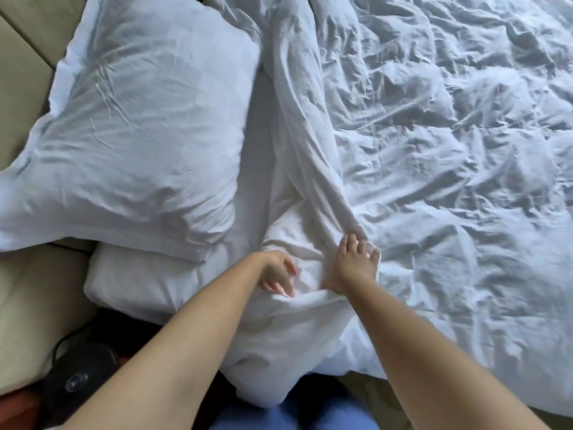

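The pillow (133, 125) blocks the left; the bare sheet strip (260, 144) beside the bunched duvet (434, 150) lies open.

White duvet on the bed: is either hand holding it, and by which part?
The right hand grips the crumpled white duvet by a bunched fold at its near edge; the left hand rests on it.

worn on the head, looked forward and steeply down. sat close over two bare forearms reaching away from the lens, with the left hand (277, 273) and right hand (355, 263) just below centre. faced across a crumpled white fabric duvet (449, 150) filling the right and top, caught a plump white fabric pillow (139, 119) at upper left and a beige padded headboard (21, 72) along the far left edge. wide-angle, bowed at the margins.
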A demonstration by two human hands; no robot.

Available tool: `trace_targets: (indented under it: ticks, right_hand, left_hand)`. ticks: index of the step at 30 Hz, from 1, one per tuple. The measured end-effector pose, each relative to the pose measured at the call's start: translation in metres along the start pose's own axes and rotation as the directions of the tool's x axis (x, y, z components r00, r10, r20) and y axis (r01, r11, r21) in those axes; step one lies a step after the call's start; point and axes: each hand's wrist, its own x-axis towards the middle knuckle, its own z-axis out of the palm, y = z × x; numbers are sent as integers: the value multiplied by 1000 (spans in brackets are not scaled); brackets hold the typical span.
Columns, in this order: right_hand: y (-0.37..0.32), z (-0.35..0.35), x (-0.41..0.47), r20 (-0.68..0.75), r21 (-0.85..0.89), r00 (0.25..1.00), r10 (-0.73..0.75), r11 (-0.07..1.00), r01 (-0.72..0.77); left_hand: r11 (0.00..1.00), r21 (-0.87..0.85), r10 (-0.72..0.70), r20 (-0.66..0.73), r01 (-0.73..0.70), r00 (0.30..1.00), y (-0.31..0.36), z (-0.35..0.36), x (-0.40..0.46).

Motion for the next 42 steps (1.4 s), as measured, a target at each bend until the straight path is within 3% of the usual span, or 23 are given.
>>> trace_targets:
  ticks: [4,8,10,11,13,15,18,22,24,25,26,28,30,32,34,37,39,42]
  right_hand:
    - [12,12,-1,196,226,967,161,953,-204]
    - [16,5,-9,49,497,977,207,843,-204]
    - [18,-1,-10,50,694,965,258,686,-219]
    - [18,-5,-11,98,808,959,265,541,-232]
    - [17,-16,-14,185,952,960,210,204,-228]
    - [15,-30,-24,273,962,955,114,-13,-273]
    - [16,-47,-40,391,906,920,-23,-166,-389]
    - [21,-58,-55,342,878,899,-273,-246,-410]
    - [20,-59,-60,310,897,895,-321,-214,-387]
    - [20,-60,-62,264,941,918,-296,-129,-313]
    - [18,-57,-63,202,979,951,-234,19,-203]
    - [19,-50,-64,-38,952,999,26,304,28]
    - [25,-48,-68,-229,922,963,142,348,168]
    - [32,-48,-66,-309,895,943,125,374,244]
    - [36,-47,-63,-259,864,966,2,448,230]
    - [39,-35,-62,-40,841,982,-182,525,132]
    - [39,-18,-60,42,800,980,-192,594,83]
    - [41,0,-62,11,665,987,-158,739,111]
  left_hand:
    - [988,121,-126,284,95,951,2,16,-3]
    - [974,214,-177,503,77,846,9,39,-12]
    - [979,175,-183,541,103,821,11,46,-17]
    - [987,115,-159,542,115,825,11,48,-19]
    - [993,-60,-61,459,100,886,13,49,-26]
    - [963,-270,62,228,2,972,13,46,-34]
    - [839,-529,171,32,-129,985,15,40,-52]
    - [550,-812,172,-121,-197,978,16,42,-68]
    - [470,-829,158,-257,-302,953,23,42,-73]
    - [480,-807,168,-299,-343,939,29,43,-79]
    - [524,-767,188,-320,-370,929,36,44,-87]
    - [703,-621,200,-294,-346,935,46,48,-99]
    - [874,-411,167,-245,-259,955,53,57,-109]
    - [938,-286,151,-168,-194,974,58,71,-112]
    - [957,-234,147,-126,-173,981,61,88,-108]
    - [982,-149,117,-24,-119,993,64,111,-99]
    - [996,-78,57,61,-52,997,61,121,-96]
    - [999,-40,-32,96,36,995,50,126,-94]
